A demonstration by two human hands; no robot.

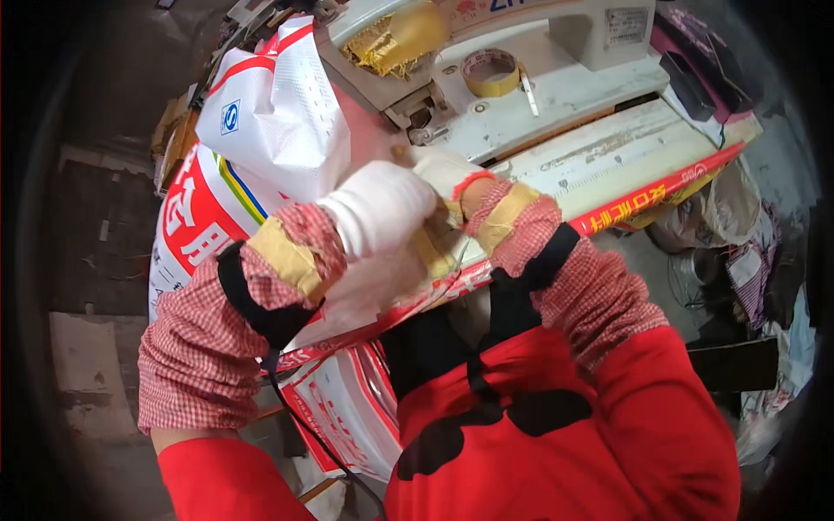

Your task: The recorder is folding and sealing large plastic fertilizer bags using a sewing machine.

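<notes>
Red apron (556, 434) and checked sleeves filled the foreground, and just beyond them both my gloved hands met over the white woven sack (278, 113) lying across the sewing machine table (599, 148). My left hand (382, 208) was clenched on the sack's gathered edge; my right hand (447, 174) pinched it beside the needle. With fingers that close, I judged a slipping fold could drag a glove under.

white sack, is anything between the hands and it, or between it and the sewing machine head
Nothing visible. Both gloved hands, left hand and right hand, are already on the white sack, which lies on the sewing machine table beside the head. The contact spot itself is blurred.
</notes>
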